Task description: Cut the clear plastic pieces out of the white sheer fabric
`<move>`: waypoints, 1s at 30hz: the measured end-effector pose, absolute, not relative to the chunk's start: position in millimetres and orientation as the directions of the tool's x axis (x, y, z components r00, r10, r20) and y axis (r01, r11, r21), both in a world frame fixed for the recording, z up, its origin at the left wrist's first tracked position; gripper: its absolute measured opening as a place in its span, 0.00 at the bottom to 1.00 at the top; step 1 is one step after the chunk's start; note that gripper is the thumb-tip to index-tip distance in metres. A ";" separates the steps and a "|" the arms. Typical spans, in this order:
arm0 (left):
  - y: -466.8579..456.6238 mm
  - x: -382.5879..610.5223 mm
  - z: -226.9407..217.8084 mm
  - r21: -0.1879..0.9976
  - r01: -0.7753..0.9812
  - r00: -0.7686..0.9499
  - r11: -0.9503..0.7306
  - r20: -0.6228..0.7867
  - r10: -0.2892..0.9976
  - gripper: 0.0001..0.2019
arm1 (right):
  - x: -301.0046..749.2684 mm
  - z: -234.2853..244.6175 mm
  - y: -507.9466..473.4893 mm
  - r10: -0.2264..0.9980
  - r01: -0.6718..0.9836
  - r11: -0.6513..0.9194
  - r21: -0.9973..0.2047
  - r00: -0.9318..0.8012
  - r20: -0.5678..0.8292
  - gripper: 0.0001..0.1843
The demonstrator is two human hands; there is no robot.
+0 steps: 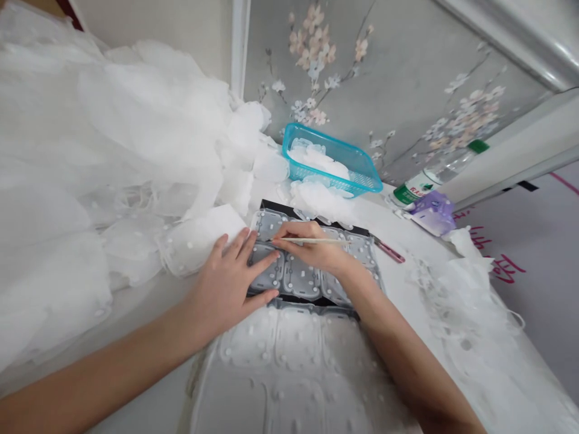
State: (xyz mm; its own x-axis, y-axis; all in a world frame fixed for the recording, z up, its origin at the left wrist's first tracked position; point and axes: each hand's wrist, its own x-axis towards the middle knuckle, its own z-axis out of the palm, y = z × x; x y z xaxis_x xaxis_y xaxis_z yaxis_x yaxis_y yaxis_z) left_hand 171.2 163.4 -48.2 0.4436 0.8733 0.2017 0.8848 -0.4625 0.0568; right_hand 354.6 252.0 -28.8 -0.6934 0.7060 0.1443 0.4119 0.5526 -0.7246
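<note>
There are two hands (226, 283) (316, 253), one stick (335, 241), one basket (355, 158), one bottle (416, 182) and one purple packet (435, 211).

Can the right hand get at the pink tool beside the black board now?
Probably yes: only low plastic pieces seem to lie between the right hand and the pink tool. But that hand holds a thin stick, which may need setting down first.

The left hand (228, 280) lies palm down and spread, the right hand (319, 256) is set in a fingertip pinch, and both forearms (122, 358) angle inward from opposite sides.
</note>
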 end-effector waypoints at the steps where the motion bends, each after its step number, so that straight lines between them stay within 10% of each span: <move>1: 163.5 171.3 -47.8 0.049 0.885 0.446 -0.463 0.199 0.873 0.28 | 355.5 -25.7 252.4 0.702 0.415 0.552 -0.723 -0.700 0.134 0.10; 30: 163.9 167.7 -50.6 0.114 0.858 0.476 -0.500 0.188 0.859 0.26 | 366.6 -21.2 258.9 0.725 0.416 0.435 -0.798 -0.688 0.037 0.11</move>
